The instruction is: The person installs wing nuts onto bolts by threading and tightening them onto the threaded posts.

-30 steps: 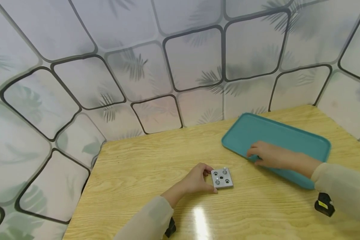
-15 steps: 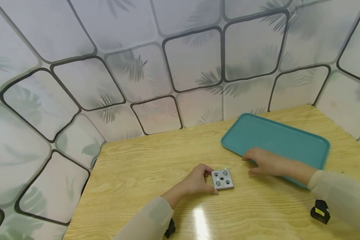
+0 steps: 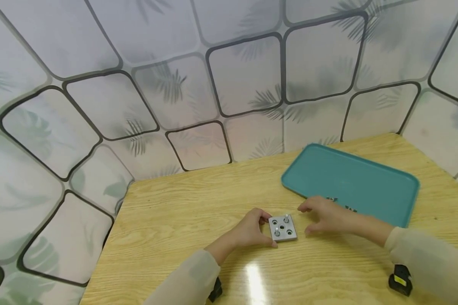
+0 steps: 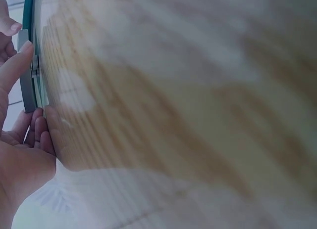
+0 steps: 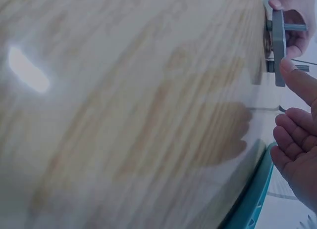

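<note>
My left hand [image 3: 249, 231] grips a square grey metal plate [image 3: 284, 235] by its left side, thumb at the near corner and fingers at the far one. Two bolts [image 3: 286, 218] stand upright through the plate, and other holes show around them. In the right wrist view the plate [image 5: 279, 48] is seen edge-on, bolt shanks [image 5: 297, 27] jutting from one face. To the plate's right is my right hand [image 3: 328, 216], fingers loosely bent and thumb apart. Nothing is visible between those fingers; the hand looks close to the plate without plainly touching it.
Behind the right hand lies a shallow teal tray [image 3: 366, 178], partly covered by that forearm. Small dark parts [image 3: 351, 209] sit along its near side, too small to identify. The wooden table [image 3: 175, 212] meets patterned wall panels [image 3: 252, 135] at the back.
The right hand has drawn back from the tray's near edge, moving left and nearer towards the plate. Small dark parts in the tray have come into sight. Left hand and plate have hardly moved.
</note>
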The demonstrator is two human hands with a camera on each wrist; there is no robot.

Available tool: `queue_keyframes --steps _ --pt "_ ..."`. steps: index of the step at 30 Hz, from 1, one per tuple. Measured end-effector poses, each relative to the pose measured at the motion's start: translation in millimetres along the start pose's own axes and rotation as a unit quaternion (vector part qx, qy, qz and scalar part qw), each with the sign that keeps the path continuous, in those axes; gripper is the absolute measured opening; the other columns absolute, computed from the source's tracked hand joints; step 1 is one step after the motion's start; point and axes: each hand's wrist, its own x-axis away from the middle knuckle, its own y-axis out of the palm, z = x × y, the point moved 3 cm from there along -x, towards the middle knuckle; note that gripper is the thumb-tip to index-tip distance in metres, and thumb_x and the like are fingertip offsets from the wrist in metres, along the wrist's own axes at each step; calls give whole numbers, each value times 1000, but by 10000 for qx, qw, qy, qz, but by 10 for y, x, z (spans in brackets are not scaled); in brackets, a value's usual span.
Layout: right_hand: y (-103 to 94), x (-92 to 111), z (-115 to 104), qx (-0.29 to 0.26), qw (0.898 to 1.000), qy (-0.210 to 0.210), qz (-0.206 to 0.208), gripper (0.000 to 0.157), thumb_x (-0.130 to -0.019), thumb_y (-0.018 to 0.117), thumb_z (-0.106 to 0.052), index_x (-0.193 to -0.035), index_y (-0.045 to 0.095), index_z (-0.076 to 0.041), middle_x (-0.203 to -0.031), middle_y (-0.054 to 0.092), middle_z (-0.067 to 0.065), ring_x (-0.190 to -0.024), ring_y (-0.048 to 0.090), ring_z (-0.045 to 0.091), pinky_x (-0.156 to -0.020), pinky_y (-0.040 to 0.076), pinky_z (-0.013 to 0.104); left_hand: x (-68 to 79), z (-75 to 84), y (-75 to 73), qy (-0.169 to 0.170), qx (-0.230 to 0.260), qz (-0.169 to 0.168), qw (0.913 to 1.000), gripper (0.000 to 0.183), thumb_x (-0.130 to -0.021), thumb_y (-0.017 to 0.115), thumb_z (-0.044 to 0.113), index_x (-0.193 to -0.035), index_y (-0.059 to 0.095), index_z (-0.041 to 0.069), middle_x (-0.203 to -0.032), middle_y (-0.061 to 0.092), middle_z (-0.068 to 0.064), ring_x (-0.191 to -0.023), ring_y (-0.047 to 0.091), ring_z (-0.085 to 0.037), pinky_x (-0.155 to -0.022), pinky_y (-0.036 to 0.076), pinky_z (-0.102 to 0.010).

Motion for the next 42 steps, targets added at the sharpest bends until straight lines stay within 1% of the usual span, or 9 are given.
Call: queue_keyframes --steps 5,10,13,16,21,27,31,37,42 --pt "92 4 -15 -134 9995 277 -7 62 -71 82 -37 -116 59 0 -112 61 11 -104 57 30 -89 46 46 -1 11 10 26 -86 -11 10000 64 -65 88 24 -116 53 7 -106 49 2 -95 46 -10 -86 40 -23" --pt "191 19 -92 -316 9988 370 -7 72 -68 82 -43 -120 57 2 -117 60 11 -111 54 32 -93 44 47 15 37 23 9 -212 -36 9998 64 -65 88 25 -115 53 8 -105 48 4 -95 46 -9 -87 41 -23" --pt "234 20 -142 -392 9986 356 -39 76 -68 82 -45 -122 55 2 -120 57 12 -114 52 33 -95 43 49 22 68 42 124 -220 -91 9996 63 -66 87 24 -115 53 8 -105 48 3 -95 46 -9 -86 41 -22" --pt "253 20 -169 -390 9988 299 -39 75 -68 83 -43 -121 55 2 -119 57 11 -113 51 33 -94 43 49 17 85 66 223 -280 -119 9993 62 -66 87 23 -115 53 7 -105 48 3 -95 45 -8 -86 41 -21" --pt "259 38 -170 -316 9992 241 -2 69 -68 84 -39 -118 57 -1 -115 58 7 -110 53 29 -93 43 48 2 78 97 238 -463 -98 9986 65 -64 88 26 -115 53 7 -104 48 4 -94 46 -8 -86 41 -21" --pt "222 82 -178 -350 9991 221 -13 66 -67 84 -36 -116 57 -1 -114 59 7 -109 54 30 -93 43 48 -5 100 104 456 -598 -141 9971 65 -63 89 24 -115 55 6 -104 51 3 -95 48 -7 -87 42 -19" --pt "205 114 -170 -384 9990 241 -15 66 -68 83 -36 -117 57 0 -113 59 6 -108 54 29 -92 44 47 -22 120 90 422 -598 -292 9969 65 -64 89 22 -118 55 6 -107 52 3 -98 49 -7 -89 42 -19" --pt "208 166 -146 -399 9988 277 -55 67 -69 83 -38 -118 57 -1 -115 58 6 -109 53 28 -93 43 47 -88 169 12 332 -668 -711 9947 63 -66 86 10 -121 55 6 -109 56 2 -101 51 -9 -92 41 -20" --pt "219 228 -134 -319 9992 246 -56 67 -69 82 -40 -118 57 -2 -114 58 3 -109 54 27 -92 44 46 -162 207 -57 294 -753 -905 9926 62 -71 84 11 -125 53 7 -112 58 2 -104 52 -9 -94 41 -21"
